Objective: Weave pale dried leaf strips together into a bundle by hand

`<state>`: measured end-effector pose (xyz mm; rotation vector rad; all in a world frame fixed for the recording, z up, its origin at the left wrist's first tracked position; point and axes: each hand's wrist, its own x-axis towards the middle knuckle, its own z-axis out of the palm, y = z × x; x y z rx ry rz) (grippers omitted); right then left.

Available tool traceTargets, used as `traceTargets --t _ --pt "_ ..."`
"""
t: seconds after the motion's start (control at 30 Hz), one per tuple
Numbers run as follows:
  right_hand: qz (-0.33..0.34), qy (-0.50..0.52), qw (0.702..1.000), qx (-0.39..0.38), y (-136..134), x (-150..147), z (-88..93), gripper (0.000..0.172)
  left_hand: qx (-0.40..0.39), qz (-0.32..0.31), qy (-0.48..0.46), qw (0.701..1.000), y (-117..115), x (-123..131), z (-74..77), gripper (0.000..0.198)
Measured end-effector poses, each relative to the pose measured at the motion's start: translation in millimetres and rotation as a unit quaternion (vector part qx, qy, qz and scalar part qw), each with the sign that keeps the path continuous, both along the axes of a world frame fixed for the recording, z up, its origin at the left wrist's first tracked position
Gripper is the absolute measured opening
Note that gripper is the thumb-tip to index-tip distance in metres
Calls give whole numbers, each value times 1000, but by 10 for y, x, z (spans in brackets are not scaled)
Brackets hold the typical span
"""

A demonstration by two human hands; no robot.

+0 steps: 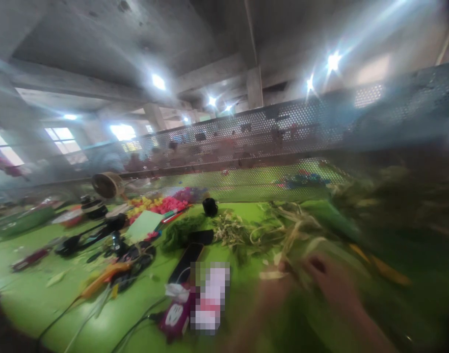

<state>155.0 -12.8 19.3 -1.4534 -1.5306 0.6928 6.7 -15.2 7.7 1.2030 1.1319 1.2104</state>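
Both my hands are low and right of centre in the head view, over a green table, and blurred by motion. My left hand is at a pale strip among dry, straw-coloured leaves. Close by on its right, my right hand has curled fingers beside the same leaves; what it holds, if anything, is too smeared to make out. Pale and green leafy scraps lie beyond my left hand.
To the left are a dark phone, a purple box, an orange tool with a cord and black tools. Pink and yellow pieces lie near a perforated metal panel. Yellow-orange strips are at right.
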Motion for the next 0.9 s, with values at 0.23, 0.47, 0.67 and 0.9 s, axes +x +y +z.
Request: traceTargets --t 0.23,0.47,0.67,0.9 --pt "98 -14 993 68 31 25 -38 21 69 -20 138 988 -3 -6 9 9" --pt "77 -21 995 60 -33 -23 -7 18 34 -53 123 990 -15 20 -74 14" --pt "63 -55 994 72 -108 -137 36 18 16 -92 127 987 -12 4 -66 11" --pt "-24 30 996 78 -48 -62 -6 29 -30 -23 -38 999 -35 21 -82 28"
